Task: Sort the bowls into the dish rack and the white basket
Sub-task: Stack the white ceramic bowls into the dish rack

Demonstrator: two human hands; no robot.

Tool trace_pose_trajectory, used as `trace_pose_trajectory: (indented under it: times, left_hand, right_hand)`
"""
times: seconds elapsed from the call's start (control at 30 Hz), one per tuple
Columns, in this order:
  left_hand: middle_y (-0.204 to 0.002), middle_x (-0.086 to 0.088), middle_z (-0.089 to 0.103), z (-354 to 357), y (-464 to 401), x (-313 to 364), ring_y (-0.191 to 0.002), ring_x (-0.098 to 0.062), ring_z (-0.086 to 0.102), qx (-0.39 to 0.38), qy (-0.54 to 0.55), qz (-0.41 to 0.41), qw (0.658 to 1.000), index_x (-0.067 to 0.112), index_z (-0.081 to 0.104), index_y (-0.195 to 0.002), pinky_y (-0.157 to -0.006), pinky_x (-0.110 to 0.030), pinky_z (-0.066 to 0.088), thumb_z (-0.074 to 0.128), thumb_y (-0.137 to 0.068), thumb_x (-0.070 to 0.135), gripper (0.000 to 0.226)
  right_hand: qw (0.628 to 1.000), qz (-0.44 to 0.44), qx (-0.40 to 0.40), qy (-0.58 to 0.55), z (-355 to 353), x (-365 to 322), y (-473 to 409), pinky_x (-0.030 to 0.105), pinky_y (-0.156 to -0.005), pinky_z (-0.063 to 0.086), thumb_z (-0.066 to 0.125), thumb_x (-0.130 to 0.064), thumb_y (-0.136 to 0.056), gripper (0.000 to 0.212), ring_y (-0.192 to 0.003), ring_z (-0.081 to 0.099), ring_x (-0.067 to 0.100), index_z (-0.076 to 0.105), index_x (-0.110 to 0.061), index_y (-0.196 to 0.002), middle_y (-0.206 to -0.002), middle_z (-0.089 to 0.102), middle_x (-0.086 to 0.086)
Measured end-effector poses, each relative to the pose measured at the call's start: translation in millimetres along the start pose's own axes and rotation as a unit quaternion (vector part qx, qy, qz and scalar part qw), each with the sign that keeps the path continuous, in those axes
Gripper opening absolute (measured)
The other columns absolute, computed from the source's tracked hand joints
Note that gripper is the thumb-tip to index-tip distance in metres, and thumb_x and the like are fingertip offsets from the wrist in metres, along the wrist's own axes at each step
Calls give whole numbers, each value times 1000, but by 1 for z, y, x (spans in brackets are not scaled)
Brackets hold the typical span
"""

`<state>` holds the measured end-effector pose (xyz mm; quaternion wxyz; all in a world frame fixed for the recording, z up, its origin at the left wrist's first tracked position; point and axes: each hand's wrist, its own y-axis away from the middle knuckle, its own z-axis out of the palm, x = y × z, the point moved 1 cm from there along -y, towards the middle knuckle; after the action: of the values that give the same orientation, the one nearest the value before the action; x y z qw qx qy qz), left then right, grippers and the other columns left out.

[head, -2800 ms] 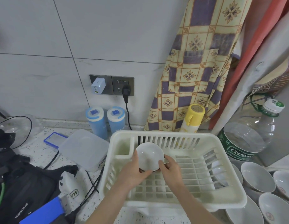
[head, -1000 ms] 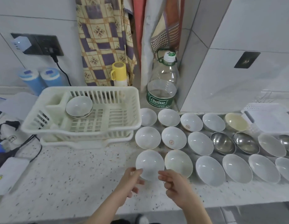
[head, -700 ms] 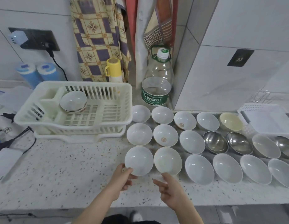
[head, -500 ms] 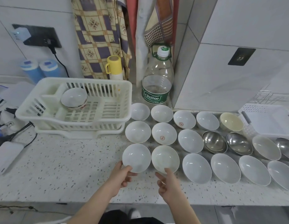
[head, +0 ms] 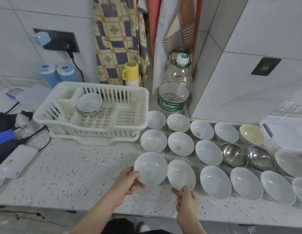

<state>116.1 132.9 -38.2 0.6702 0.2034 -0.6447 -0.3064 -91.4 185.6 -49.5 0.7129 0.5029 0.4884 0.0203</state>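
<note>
The left hand [head: 129,181] is gripping the near rim of a white bowl [head: 150,168], tilting it off the counter [head: 71,176]. The right hand [head: 186,200] is pinching the rim of the neighbouring bowl [head: 181,174]; half a second ago both bowls were lying flat. Left of them, the dish rack [head: 138,107] is holding one small bowl [head: 89,103]; the white basket [head: 285,125] is sitting far right on the speckled stone.
</note>
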Motion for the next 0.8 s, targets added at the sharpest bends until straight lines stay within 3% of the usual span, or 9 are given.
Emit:
trace_pose_trajectory:
  times: [0.13,0.3,0.4,0.53,0.7,0.8]
  left_hand:
    - [-82,-24,74,-16,15,29,-46,-12,33,-21,4,42,999,21,56,-121,-41,-20,27,50,-83,9,41]
    - [-80,-25,73,-49,32,69,-42,-12,32,-14,41,91,995,22,60,-117,-42,-21,28,53,-72,17,46]
    - [-78,-24,73,-78,38,88,-42,-13,32,5,56,114,992,17,60,-116,-42,-21,28,52,-79,12,38]
    - [-75,-22,74,-119,42,107,-41,-13,31,49,36,137,989,22,60,-115,-41,-20,28,50,-85,8,34]
    - [-71,-19,74,-167,43,125,-39,-10,37,102,36,156,982,24,58,-113,-38,-18,31,54,-84,8,34]
    - [-73,-21,74,-195,42,133,-38,-10,38,120,56,164,977,18,58,-116,-37,-17,30,53,-85,7,33]
  right_hand:
    - [999,-31,-8,-14,19,-1,16,17,-31,19,48,-7,-88,9,-33,20,6,56,-7,-92,-79,75,21]
    - [994,-95,-17,-48,54,-11,41,18,-33,21,47,-5,-86,13,-36,21,7,57,-8,-93,-77,75,18]
    - [988,-142,-26,-49,78,-17,55,18,-35,20,45,-5,-85,14,-38,20,8,57,-12,-88,-70,74,13]
    - [973,-229,-31,-14,114,-29,70,19,-38,19,46,-3,-82,19,-44,19,10,53,-19,-74,-50,41,-3]
    - [946,-314,-66,40,159,-43,87,16,-39,24,49,-6,-82,31,-43,22,6,55,-32,-67,-49,35,-14]
    - [930,-353,-75,73,187,-52,95,15,-42,32,51,-17,-75,20,-46,33,4,61,-34,-79,-54,43,-17]
